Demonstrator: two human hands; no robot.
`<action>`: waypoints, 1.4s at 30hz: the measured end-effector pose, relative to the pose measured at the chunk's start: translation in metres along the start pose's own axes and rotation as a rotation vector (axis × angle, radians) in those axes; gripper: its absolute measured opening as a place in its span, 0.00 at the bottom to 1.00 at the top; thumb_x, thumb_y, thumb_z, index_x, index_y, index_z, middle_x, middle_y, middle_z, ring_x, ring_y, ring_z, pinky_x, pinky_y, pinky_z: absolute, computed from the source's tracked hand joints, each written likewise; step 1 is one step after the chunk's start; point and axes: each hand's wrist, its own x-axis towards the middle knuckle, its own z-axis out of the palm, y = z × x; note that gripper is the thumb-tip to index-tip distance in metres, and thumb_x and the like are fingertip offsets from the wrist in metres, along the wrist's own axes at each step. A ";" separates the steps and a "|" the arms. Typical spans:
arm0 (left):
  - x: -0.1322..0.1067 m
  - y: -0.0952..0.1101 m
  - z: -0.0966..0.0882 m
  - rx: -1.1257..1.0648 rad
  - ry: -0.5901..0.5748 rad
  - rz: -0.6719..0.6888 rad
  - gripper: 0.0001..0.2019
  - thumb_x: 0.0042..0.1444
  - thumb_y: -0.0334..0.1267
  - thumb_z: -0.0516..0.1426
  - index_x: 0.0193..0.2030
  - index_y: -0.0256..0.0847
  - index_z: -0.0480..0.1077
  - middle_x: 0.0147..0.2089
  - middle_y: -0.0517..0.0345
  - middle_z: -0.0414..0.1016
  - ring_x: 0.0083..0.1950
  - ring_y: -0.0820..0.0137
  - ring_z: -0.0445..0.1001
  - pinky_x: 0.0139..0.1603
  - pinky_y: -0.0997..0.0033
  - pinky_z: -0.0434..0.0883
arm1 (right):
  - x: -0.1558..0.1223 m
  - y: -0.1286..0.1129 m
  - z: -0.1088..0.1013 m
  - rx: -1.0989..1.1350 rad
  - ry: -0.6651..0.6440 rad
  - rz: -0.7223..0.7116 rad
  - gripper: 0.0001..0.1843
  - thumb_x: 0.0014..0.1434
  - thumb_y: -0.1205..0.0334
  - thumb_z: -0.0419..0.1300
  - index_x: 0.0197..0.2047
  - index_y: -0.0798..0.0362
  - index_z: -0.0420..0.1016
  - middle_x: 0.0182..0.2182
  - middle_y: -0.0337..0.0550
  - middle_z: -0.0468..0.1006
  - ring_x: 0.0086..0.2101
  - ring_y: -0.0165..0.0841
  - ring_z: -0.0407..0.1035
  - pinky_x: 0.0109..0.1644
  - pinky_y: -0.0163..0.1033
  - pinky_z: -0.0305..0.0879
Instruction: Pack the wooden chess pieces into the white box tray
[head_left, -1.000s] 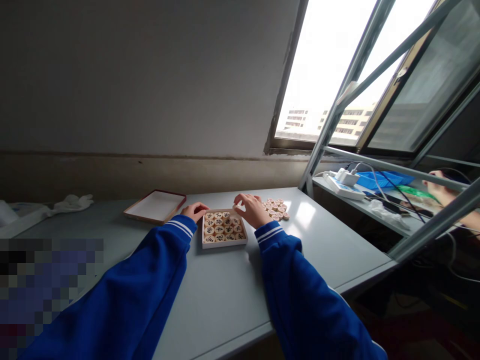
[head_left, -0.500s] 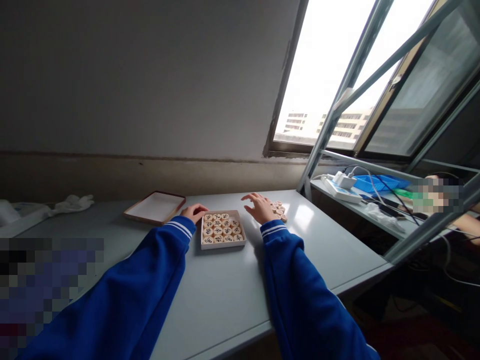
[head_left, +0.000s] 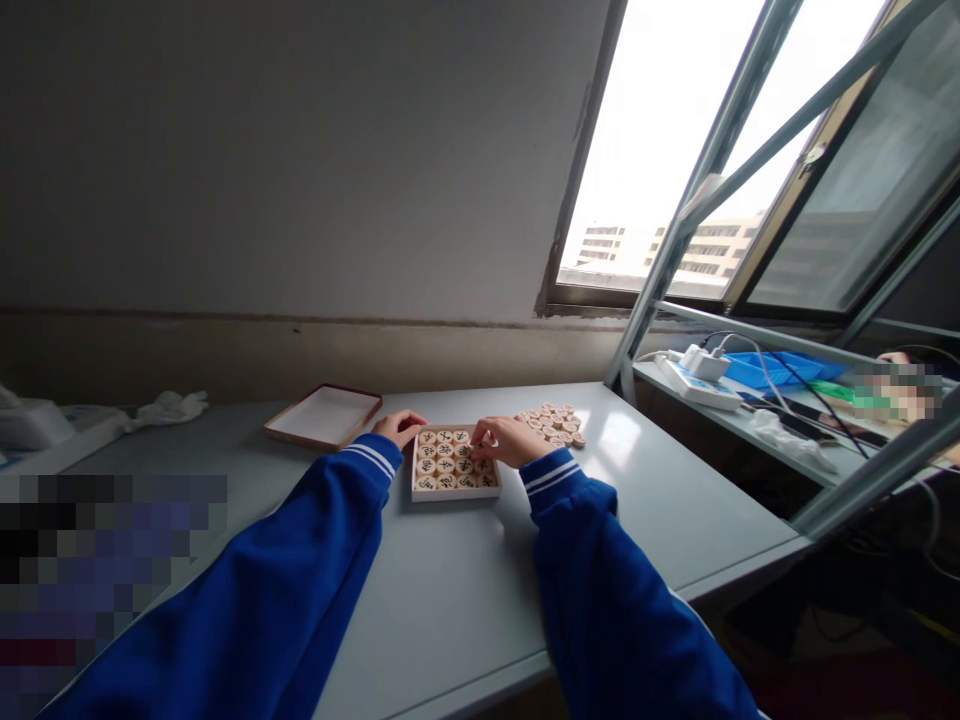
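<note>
A shallow square box point(head_left: 453, 491) filled with round wooden chess pieces lies on the grey table point(head_left: 465, 580). My left hand point(head_left: 402, 428) rests curled against the box's far left corner. My right hand point(head_left: 507, 441) is over the box's right side, its fingers pinched together on a wooden piece above the rows. A loose pile of wooden pieces point(head_left: 553, 424) lies on the table just right of that hand. Both arms wear blue sleeves with white cuff stripes.
The box's lid point(head_left: 324, 416) lies open-side up to the left of the box. White cloth point(head_left: 166, 408) sits at the far left. A metal frame point(head_left: 675, 220) and a side shelf with a power strip point(head_left: 697, 372), cables and a blue tray stand at the right, where another person's arm shows.
My right hand went out to the loose pile with spread fingers, then came back over the box with fingers pinched. My left hand stayed at the box's corner.
</note>
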 end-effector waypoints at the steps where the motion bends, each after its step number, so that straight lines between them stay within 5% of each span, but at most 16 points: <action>1: 0.000 0.000 0.000 0.001 0.001 0.001 0.11 0.40 0.42 0.51 0.28 0.39 0.69 0.31 0.55 0.73 0.37 0.65 0.71 0.40 0.67 0.68 | 0.001 0.001 0.001 0.015 0.012 0.004 0.10 0.48 0.59 0.61 0.35 0.52 0.71 0.34 0.41 0.75 0.36 0.32 0.66 0.37 0.36 0.52; 8: 0.001 0.001 -0.002 0.011 0.004 -0.011 0.13 0.39 0.44 0.51 0.28 0.39 0.69 0.30 0.54 0.73 0.36 0.65 0.71 0.38 0.67 0.68 | 0.002 0.012 -0.005 0.140 0.279 0.100 0.10 0.50 0.57 0.59 0.37 0.48 0.69 0.33 0.33 0.76 0.32 0.29 0.66 0.39 0.37 0.51; 15: -0.001 0.005 -0.003 0.047 -0.009 -0.006 0.13 0.39 0.44 0.51 0.28 0.38 0.69 0.30 0.53 0.73 0.38 0.64 0.71 0.39 0.67 0.67 | -0.003 0.027 -0.006 -0.026 0.191 0.316 0.07 0.53 0.57 0.55 0.34 0.47 0.71 0.33 0.36 0.76 0.38 0.33 0.65 0.43 0.41 0.51; 22: -0.005 0.009 -0.004 0.000 -0.003 -0.003 0.10 0.39 0.46 0.52 0.25 0.45 0.68 0.30 0.56 0.74 0.38 0.63 0.71 0.38 0.68 0.67 | -0.003 0.031 0.000 -0.135 0.148 0.289 0.07 0.50 0.56 0.58 0.34 0.45 0.73 0.34 0.37 0.75 0.40 0.35 0.64 0.46 0.46 0.48; 29: -0.006 0.012 -0.005 0.001 -0.006 -0.020 0.10 0.38 0.45 0.53 0.25 0.44 0.68 0.30 0.56 0.74 0.36 0.63 0.71 0.36 0.68 0.67 | -0.006 0.044 -0.003 -0.236 0.249 0.361 0.05 0.49 0.64 0.57 0.31 0.51 0.74 0.37 0.47 0.72 0.43 0.42 0.59 0.44 0.48 0.47; 33: -0.002 0.007 -0.004 0.012 -0.014 -0.018 0.10 0.40 0.43 0.51 0.27 0.40 0.68 0.30 0.55 0.74 0.36 0.65 0.71 0.37 0.69 0.68 | -0.006 0.034 -0.010 -0.068 0.257 0.183 0.09 0.50 0.59 0.59 0.38 0.45 0.73 0.40 0.41 0.72 0.43 0.38 0.60 0.45 0.45 0.49; 37: 0.000 0.007 -0.005 0.046 -0.055 -0.028 0.11 0.40 0.42 0.51 0.29 0.39 0.69 0.31 0.55 0.74 0.37 0.65 0.71 0.37 0.69 0.68 | -0.006 0.018 -0.010 0.094 0.013 -0.077 0.11 0.49 0.54 0.60 0.36 0.47 0.75 0.37 0.41 0.72 0.40 0.35 0.63 0.43 0.39 0.53; 42: -0.003 0.009 -0.005 0.023 -0.038 -0.016 0.11 0.41 0.41 0.51 0.29 0.38 0.69 0.31 0.54 0.74 0.37 0.65 0.71 0.38 0.68 0.68 | -0.005 0.012 -0.005 0.181 -0.116 -0.132 0.11 0.44 0.56 0.63 0.32 0.50 0.76 0.34 0.41 0.73 0.36 0.33 0.66 0.39 0.36 0.57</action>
